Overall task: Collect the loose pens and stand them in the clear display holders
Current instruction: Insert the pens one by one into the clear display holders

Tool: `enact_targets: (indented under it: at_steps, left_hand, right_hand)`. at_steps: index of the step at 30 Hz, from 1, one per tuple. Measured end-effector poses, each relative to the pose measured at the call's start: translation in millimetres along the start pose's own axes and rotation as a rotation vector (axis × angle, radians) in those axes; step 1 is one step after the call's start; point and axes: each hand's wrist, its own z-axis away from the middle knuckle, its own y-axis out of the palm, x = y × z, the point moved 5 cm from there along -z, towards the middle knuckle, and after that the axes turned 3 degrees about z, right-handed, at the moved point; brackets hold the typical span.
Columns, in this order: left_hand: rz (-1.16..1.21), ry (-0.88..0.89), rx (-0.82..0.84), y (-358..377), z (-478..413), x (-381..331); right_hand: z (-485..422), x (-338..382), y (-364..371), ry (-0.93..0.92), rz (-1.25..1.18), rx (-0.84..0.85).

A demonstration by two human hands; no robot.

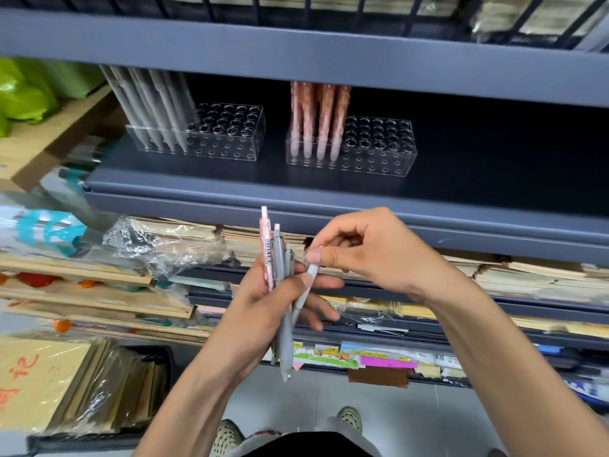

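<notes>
Dark grey metal shelf (494, 179), two clear plastic holders (227, 136). Left hand (263, 308) grips pink-and-grey pens (279, 258); right hand (372, 252) pinches one pale grey pen (311, 271).

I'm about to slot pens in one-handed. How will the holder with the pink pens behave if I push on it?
Probably light: the holder is thin clear plastic, mostly empty holes. It may slide on the smooth shelf. The tall pink pens crowd its left end, so that end might tip.

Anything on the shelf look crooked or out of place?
The grey pens in the left clear holder lean left, while the pink pens in the right holder stand nearly straight; the wide lens may exaggerate it. Nothing looks spilled or broken.
</notes>
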Motion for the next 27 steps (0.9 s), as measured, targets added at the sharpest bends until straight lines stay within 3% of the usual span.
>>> enact_targets:
  at_steps: [5, 13, 16, 21, 27]
  left_hand:
    - [0.171, -0.081, -0.158, -1, -4, 1]
    - [0.045, 0.007, -0.154, -31, 8, -3]
    - [0.094, 0.061, -0.19, -49, 11, -8]
    - [0.127, 0.086, -0.199, -87, 18, -24]
    - [0.138, 0.095, -0.209, -135, 33, -41]
  right_hand:
    - [3, -3, -12, -0.035, -0.064, -0.037]
    - [-14, 13, -18, -0.131, -0.341, -0.257]
    - [-23, 16, 15, -0.066, -0.451, -0.203]
    - [-43, 28, 65, 0.004, -0.339, -0.118]
    - [-83, 69, 58, -0.149, -0.334, -0.491]
